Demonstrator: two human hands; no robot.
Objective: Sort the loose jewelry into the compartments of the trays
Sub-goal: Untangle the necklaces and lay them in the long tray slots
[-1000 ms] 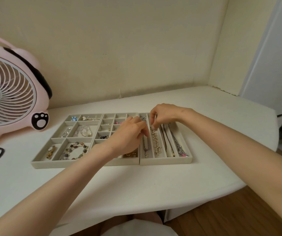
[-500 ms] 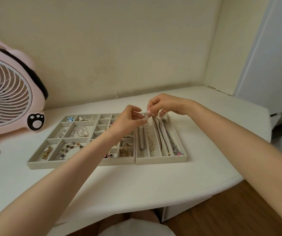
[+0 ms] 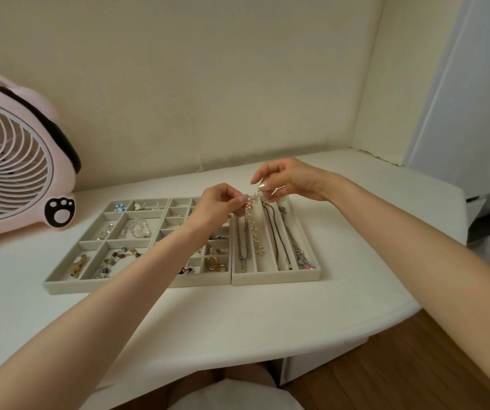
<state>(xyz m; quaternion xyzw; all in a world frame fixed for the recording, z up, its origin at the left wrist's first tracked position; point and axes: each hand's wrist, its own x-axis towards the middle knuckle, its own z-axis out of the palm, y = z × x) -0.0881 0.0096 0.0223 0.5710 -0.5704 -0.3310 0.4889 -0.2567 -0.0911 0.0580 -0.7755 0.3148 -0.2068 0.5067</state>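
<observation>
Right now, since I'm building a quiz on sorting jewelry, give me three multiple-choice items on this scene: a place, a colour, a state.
1. The pearl strand's lower end lies in: A the right tray; B a bowl; C a drawer.
2. The fan is: A blue; B pink; C green.
3. The pearl strand is: A lying untouched; B tied round a wrist; C pinched at its top.
Key: 1 A, its beads trail down a long slot there; 2 B, its shell is pink; 3 C, the left hand and right hand pinch its upper end above the tray.
</observation>
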